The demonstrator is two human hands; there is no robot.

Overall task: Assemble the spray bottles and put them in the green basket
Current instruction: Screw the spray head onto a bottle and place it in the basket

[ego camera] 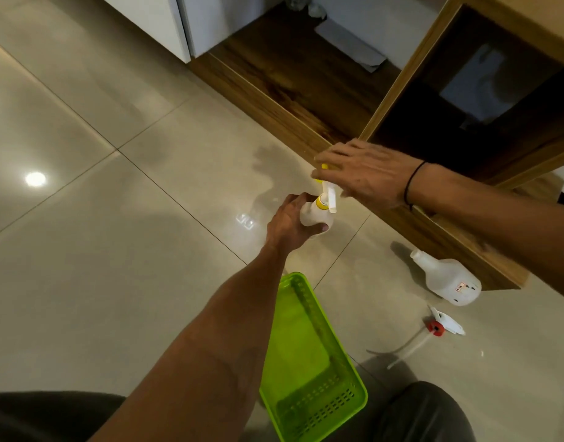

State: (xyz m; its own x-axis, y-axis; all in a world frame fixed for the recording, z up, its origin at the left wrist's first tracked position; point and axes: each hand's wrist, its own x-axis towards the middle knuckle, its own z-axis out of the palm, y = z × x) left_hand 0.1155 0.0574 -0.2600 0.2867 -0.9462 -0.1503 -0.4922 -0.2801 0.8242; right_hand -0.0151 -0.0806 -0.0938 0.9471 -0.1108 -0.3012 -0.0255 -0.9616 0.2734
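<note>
Because the white plastic bottle (314, 216) looks thin-walled, smooth and probably empty, it should be light and a little slippery, so the left hand (290, 223), fingers wrapped round its rounded body above the glossy tiled floor (114, 250), seems the right hold. At its neck sits a yellow collar (322, 201), and the right hand (365, 173) closes over the yellow-and-white trigger head (329, 191). Nearer the person lies the empty green basket (309, 362), ribbed and slotted; right of it, a second bottle (446, 277) and a red-collared trigger head (441, 325) lie apart.
</note>
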